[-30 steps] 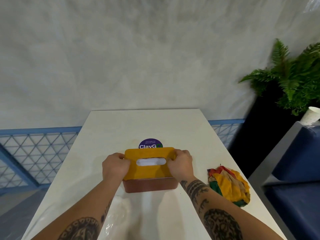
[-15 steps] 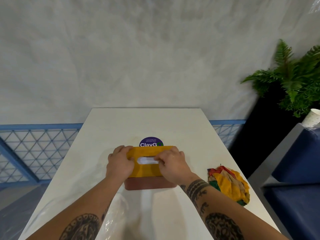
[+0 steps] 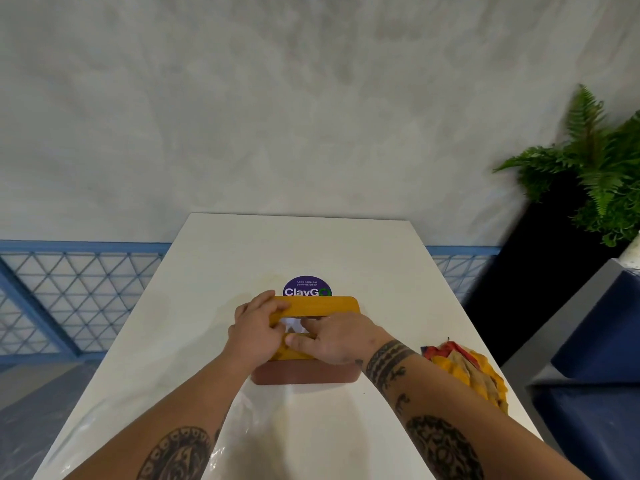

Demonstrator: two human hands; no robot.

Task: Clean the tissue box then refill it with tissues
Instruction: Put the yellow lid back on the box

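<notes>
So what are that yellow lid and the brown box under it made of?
The yellow lid looks like matte wood or bamboo, going by faint lengthwise streaks. The brown box seems smooth plastic with rounded corners, though that is uncertain.

The white table carries a round purple sticker (marked "ClayGo", partly covered). A fern in a black planter stands at right; a blue lattice railing runs along the grey wall.
</notes>
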